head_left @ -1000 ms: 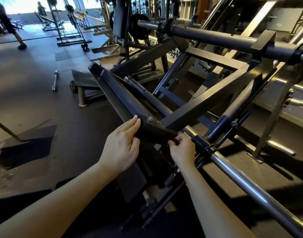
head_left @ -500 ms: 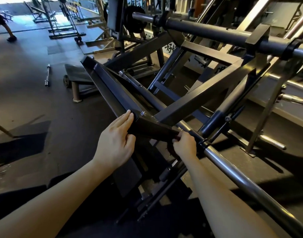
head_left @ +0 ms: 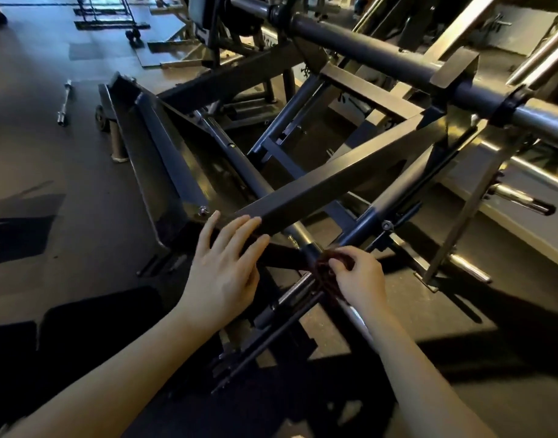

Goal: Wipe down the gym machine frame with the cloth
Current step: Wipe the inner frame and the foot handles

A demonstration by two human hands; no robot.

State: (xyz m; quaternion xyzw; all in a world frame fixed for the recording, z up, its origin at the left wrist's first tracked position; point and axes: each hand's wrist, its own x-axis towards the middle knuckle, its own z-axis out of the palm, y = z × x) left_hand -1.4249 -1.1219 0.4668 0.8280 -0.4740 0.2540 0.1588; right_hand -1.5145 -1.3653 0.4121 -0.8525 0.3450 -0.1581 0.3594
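Left hand point(head_left: 222, 279) shifted onto crossbeam point(head_left: 334, 181), fingers point(head_left: 239, 229) spread; right hand point(head_left: 360, 279) pinches cloth point(head_left: 325, 270) beside collar point(head_left: 311, 249).

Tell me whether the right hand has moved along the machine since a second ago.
Yes. The right hand, gripping the cloth, has crossed from the left of the black collar to its right, nearer the person.

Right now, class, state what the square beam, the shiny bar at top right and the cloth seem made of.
Square beam: likely steel, matte dark paint; flat faces, dull sheen.
Shiny bar: probably bare polished metal; bright highlights.
Cloth: soft dark reddish fabric, bunched folds; weave unclear.
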